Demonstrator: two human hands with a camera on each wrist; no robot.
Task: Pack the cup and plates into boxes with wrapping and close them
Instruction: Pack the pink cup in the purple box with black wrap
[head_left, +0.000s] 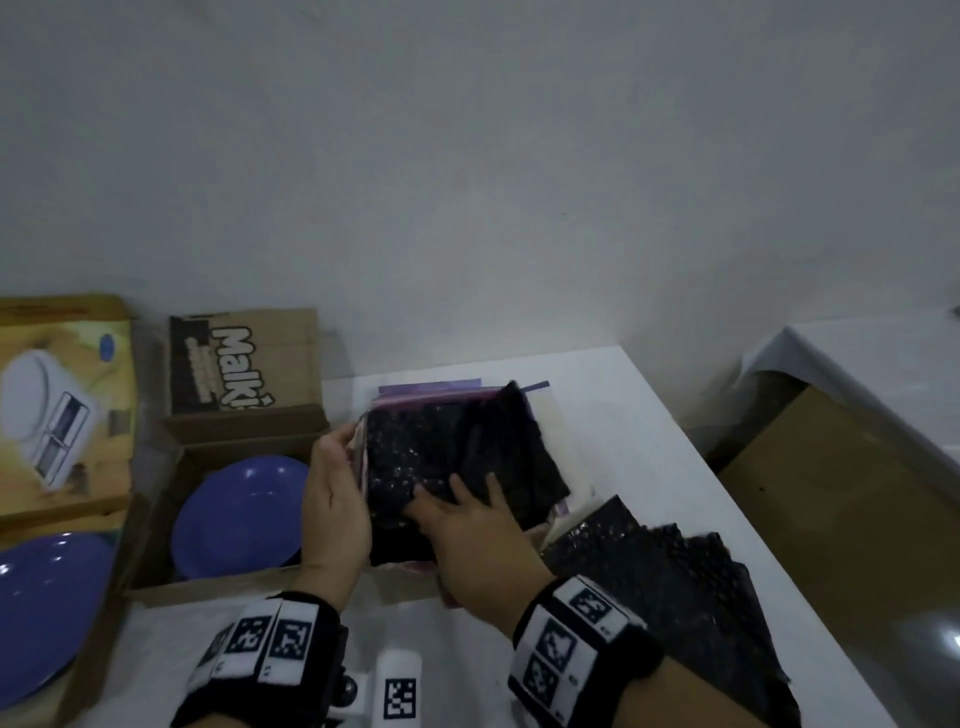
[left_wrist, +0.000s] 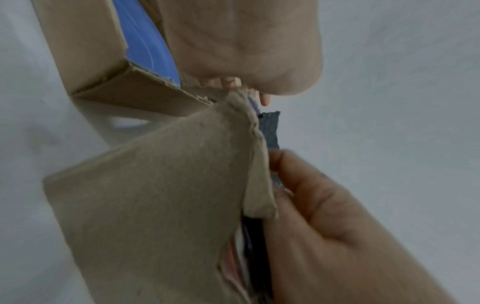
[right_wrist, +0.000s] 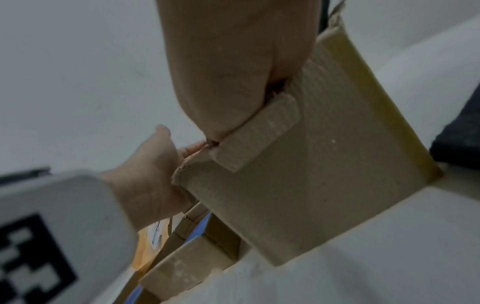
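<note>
A small cardboard box (head_left: 408, 587) stands mid-table, stuffed with black bubble wrap (head_left: 415, 457). My left hand (head_left: 337, 493) grips the box's left wall, fingers curled over the rim. My right hand (head_left: 467, 530) lies flat on the wrap with its fingers spread and presses it down. In the left wrist view, the box wall (left_wrist: 155, 205) sits between my left palm (left_wrist: 246, 51) and my right hand (left_wrist: 324, 226). The right wrist view shows the same box (right_wrist: 311, 164) and my left hand (right_wrist: 148, 179). One blue plate (head_left: 244, 514) lies in an open box to the left. No cup shows.
A second blue plate (head_left: 47, 608) lies at the lower left, below a kitchen-scale carton (head_left: 62, 400). A raised printed flap (head_left: 244, 358) stands behind the plate box. Loose black wrap sheets (head_left: 665, 587) lie right of the box. Off the table's right edge is a big cardboard box (head_left: 831, 519).
</note>
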